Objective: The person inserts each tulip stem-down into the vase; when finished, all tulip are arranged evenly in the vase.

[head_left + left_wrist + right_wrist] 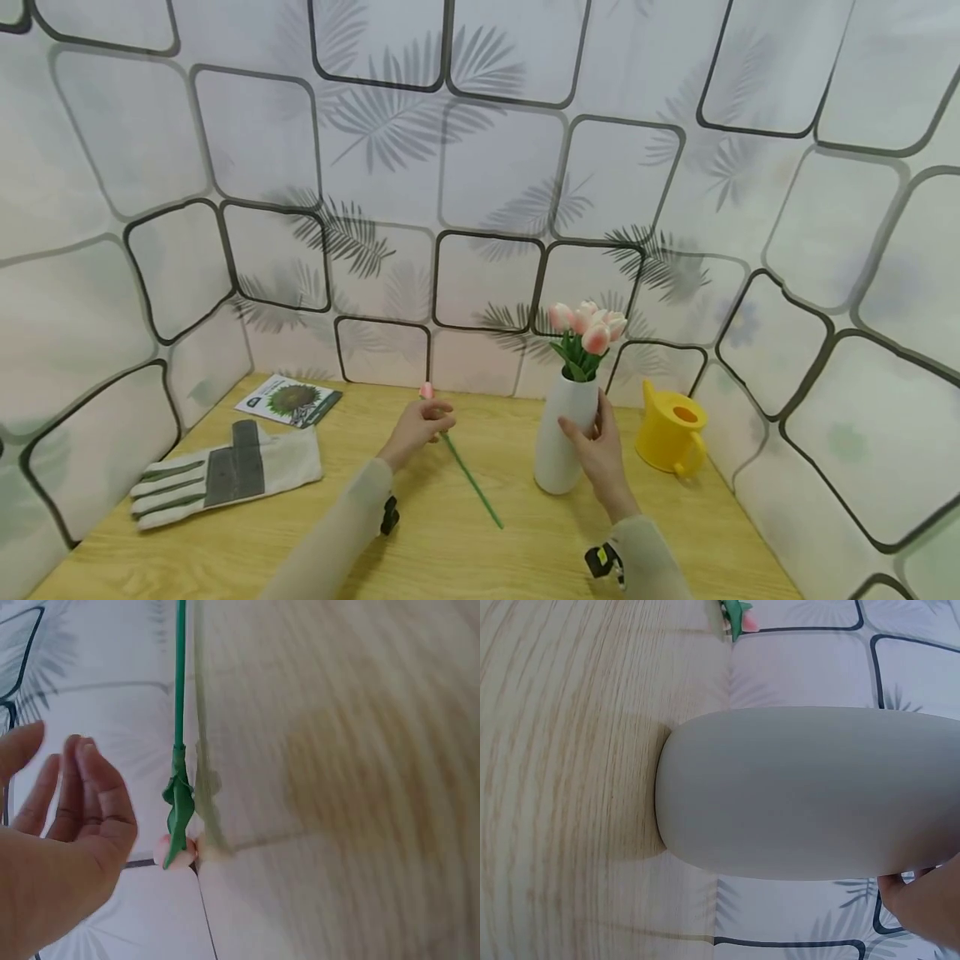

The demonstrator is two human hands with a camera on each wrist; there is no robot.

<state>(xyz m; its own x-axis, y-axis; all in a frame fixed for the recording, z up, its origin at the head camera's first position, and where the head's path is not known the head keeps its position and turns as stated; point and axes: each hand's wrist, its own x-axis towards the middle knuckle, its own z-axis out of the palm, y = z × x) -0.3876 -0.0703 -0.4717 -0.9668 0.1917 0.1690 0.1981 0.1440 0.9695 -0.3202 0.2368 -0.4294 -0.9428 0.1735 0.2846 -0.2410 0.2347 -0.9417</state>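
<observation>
A single pink tulip [178, 802] with a green stem lies on the table, its bloom toward the back wall. My left hand [422, 425] hovers over its upper stem; in the left wrist view the loosely bent fingers [105, 787] are apart from the tulip and hold nothing. With my right hand [600, 454] I grip the right side of a white vase [558, 433], thumb across its front. It stands on the table, leaning slightly. Several pink-and-white tulips [588, 329] with green leaves rise from its mouth. The vase's body [795, 795] fills much of the right wrist view.
To the right of the vase stands a yellow watering can [669, 429]. At the left lie a white, grey and green work glove [232, 471] and a seed packet with a sunflower picture [288, 400]. Patterned walls [495, 192] border the wooden table [450, 554] behind and at both sides.
</observation>
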